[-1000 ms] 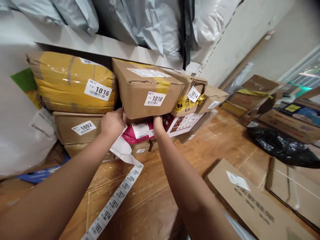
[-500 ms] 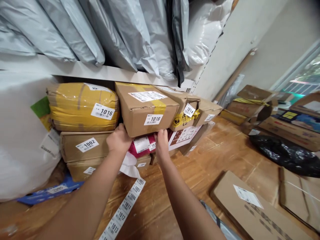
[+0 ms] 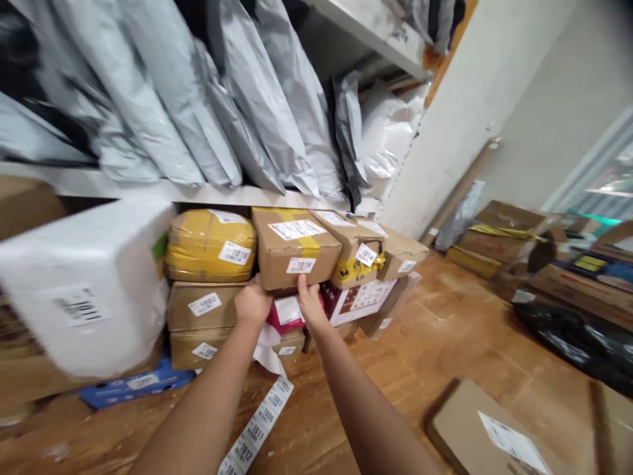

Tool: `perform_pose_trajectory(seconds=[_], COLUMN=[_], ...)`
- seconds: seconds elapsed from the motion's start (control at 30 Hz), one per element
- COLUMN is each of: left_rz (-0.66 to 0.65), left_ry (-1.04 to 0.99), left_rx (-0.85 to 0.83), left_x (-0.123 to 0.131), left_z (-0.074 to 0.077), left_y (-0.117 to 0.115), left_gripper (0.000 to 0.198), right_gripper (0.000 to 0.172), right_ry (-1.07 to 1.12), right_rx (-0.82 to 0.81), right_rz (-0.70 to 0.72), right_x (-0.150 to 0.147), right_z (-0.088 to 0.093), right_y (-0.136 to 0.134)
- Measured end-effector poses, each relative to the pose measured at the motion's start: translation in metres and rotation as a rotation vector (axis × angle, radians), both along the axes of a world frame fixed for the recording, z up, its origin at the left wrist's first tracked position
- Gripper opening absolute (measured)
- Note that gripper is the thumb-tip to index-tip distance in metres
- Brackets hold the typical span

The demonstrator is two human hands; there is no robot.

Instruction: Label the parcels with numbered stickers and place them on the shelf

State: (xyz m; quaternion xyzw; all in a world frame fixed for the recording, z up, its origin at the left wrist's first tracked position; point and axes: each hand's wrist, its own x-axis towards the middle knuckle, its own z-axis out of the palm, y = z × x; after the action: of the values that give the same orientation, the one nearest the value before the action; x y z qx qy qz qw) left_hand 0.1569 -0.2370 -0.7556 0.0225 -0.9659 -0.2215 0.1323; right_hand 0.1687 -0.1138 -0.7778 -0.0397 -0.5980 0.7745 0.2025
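A cardboard box [image 3: 277, 264] with yellow tape and a numbered label sits atop a row of stacked parcels under a shelf. My left hand [image 3: 253, 303] grips its lower left corner, fingertips hidden. Along the bottom front edge my right hand [image 3: 310, 303] has its thumb against the cardboard and its fingers curled underneath. Just below lies a pink parcel [image 3: 288, 310], partly covered by both hands. From beside it a long strip of numbered labels [image 3: 262, 422] trails down over the floor. To the left is a yellow-wrapped parcel [image 3: 208, 254]; on the right, another taped box [image 3: 349, 254].
Grey plastic mailers [image 3: 163, 105] lean on the white shelf [image 3: 198, 191] above. A white foam box [image 3: 84, 277] stands left. Flat on the wooden floor [image 3: 390, 376] lies a carton [image 3: 475, 422], with a black bag [image 3: 568, 336] and open cartons [image 3: 504, 231] farther right.
The view has tilted up and swung left, showing more shelf and the whole foam box. Both hands remain at the box's lower edge; my right thumb now shows against its front.
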Motion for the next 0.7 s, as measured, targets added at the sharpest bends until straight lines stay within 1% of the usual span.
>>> perform_pose_trajectory(seconds=[0.07,0.1,0.13,0.17,0.23,0.27,0.3,0.33,0.37,0.43,0.5,0.57,0.6,0.7], left_rz=[-0.067,-0.101,-0.137,-0.168,-0.199,-0.183,-0.148,-0.101,-0.055,0.008,0.006,-0.053,-0.088,-0.176], left_ry=[-0.007,0.008,0.031,0.05,0.049,0.023,-0.012,-0.05,-0.076,-0.136,-0.223,-0.305,-0.334,-0.373], left_rx=[-0.01,0.0,0.057,0.157,0.523,0.701,0.852,0.95,1.02,1.139,1.281,1.405,1.438,1.454], left_x=[0.014,0.024,0.037,0.052,0.086,0.103,0.119,0.134,0.147,0.169,0.186,0.198,0.202,0.211], left_z=[0.008,0.011,0.011,0.008,-0.004,-0.011,-0.019,-0.025,-0.03,-0.035,-0.034,-0.03,-0.028,-0.024], left_y=[-0.01,-0.017,-0.024,-0.032,-0.047,-0.054,-0.061,-0.067,-0.073,-0.083,-0.092,-0.098,-0.101,-0.106], left_gripper=[0.04,0.041,0.043,0.044,0.042,0.042,0.043,0.045,0.047,0.056,0.063,0.064,0.062,0.062], right_gripper=[0.084,0.085,0.08,0.073,0.062,0.059,0.058,0.056,0.055,0.046,0.036,0.032,0.032,0.032], right_ry=[-0.07,-0.095,-0.125,-0.173,-0.24,-0.24,-0.217,-0.188,-0.161,-0.142,-0.164,-0.185,-0.195,-0.222], right_rx=[0.02,0.039,0.09,0.129,0.143,0.116,0.077,0.036,0.004,-0.024,-0.044,-0.069,-0.08,-0.089], right_rz=[0.007,0.02,0.071,0.182,0.445,0.576,0.678,0.752,0.785,0.752,0.684,0.644,0.639,0.627], right_x=[0.024,0.04,0.059,0.079,0.121,0.14,0.158,0.172,0.183,0.197,0.203,0.205,0.206,0.21], right_z=[-0.011,-0.02,-0.029,-0.039,-0.055,-0.06,-0.063,-0.064,-0.064,-0.06,-0.058,-0.057,-0.057,-0.059], right_y=[0.0,0.0,-0.001,-0.003,-0.013,-0.021,-0.032,-0.043,-0.055,-0.075,-0.087,-0.091,-0.091,-0.089])
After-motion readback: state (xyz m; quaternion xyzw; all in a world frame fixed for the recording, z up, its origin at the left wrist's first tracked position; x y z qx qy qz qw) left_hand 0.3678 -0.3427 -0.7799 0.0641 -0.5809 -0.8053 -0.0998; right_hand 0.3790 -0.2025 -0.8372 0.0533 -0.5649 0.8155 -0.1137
